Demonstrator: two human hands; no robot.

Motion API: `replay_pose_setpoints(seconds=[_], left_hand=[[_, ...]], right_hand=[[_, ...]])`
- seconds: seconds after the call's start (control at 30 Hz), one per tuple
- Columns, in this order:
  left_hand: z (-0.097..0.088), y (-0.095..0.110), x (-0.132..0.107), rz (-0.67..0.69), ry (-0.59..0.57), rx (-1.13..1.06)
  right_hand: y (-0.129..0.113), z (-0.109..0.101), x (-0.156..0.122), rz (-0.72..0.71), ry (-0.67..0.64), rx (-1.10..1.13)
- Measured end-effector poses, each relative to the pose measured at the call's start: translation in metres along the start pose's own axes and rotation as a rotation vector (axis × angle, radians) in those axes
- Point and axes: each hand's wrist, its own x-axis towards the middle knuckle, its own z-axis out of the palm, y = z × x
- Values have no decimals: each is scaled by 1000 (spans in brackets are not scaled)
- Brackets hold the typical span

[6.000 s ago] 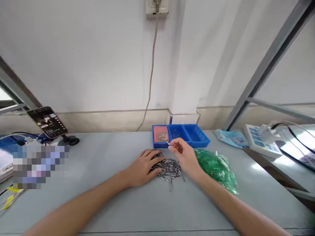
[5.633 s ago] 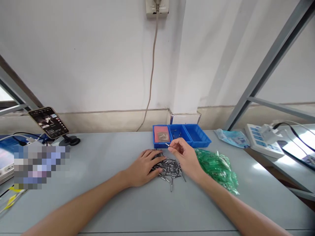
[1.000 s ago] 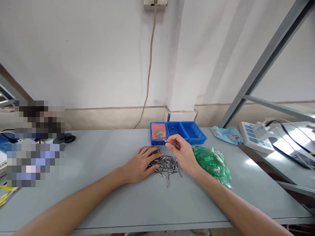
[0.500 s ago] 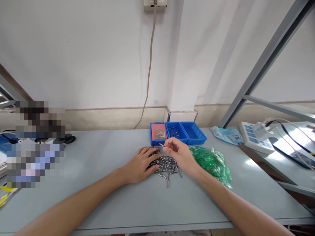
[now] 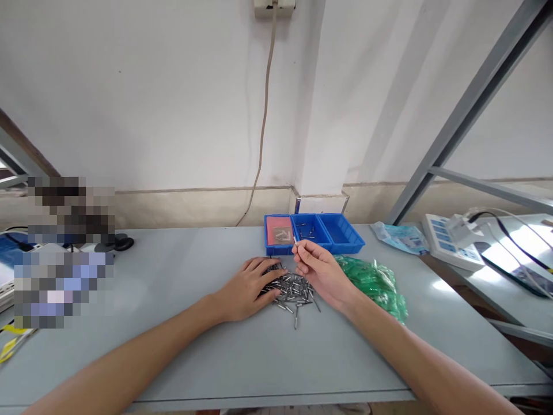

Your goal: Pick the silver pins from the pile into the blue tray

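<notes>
A heap of small grey metal pins lies on the grey table. My left hand rests flat on the heap's left side, fingers stretched out. My right hand hovers just behind the heap and pinches one small metal pin between thumb and fingertips. Right behind it sits a blue tray with three compartments: a red pad with a few pins on the left, a few pins in the middle.
A green plastic bag lies right of my right hand. A light blue packet, a white power strip and cables sit at the far right. A cable hangs down the wall. Blurred items occupy the table's left end.
My right hand has turned the pin between its fingers and shifted slightly toward the blue tray. My left hand stays on the heap.
</notes>
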Motion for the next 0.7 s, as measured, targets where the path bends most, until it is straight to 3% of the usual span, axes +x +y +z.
replay_pose_setpoints(seconds=[0.1, 0.27, 0.37, 0.53, 0.7], left_hand=[[0, 0, 0, -1, -1, -8], [-1, 0, 0, 1, 4, -11], [-1, 1, 1, 1, 13, -16], [-2, 1, 0, 7, 17, -23], [-1, 0, 0, 13, 25, -17]], right_hand=[[1, -3, 2, -66, 48, -117], [1, 1, -2, -329, 151, -635], [-1, 6, -8, -441, 138, -794], [-1, 7, -9, -439, 99, -773], [-1, 2, -2, -238, 53, -518]])
